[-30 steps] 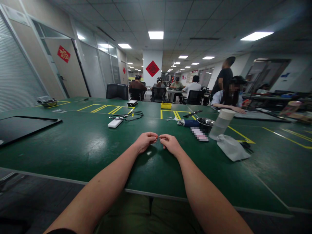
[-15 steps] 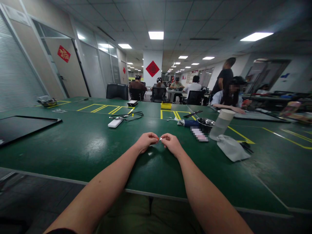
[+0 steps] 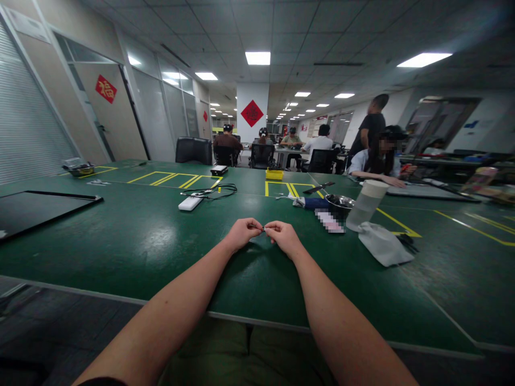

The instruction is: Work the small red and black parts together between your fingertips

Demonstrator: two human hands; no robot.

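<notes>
Over the table [image 3: 120,262], left hand [image 3: 243,233] and right hand [image 3: 283,236] are pinching a tiny object [image 3: 264,229], handling seemingly unfinished, remainder unclear

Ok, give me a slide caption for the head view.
Left hand and right hand pinch at a tiny, unidentifiable object above a green table.

Smooth, glossy tabletop [image 3: 140,257], shiny metal bowl [image 3: 340,200], matt cloth-like pouch [image 3: 383,245].
</notes>
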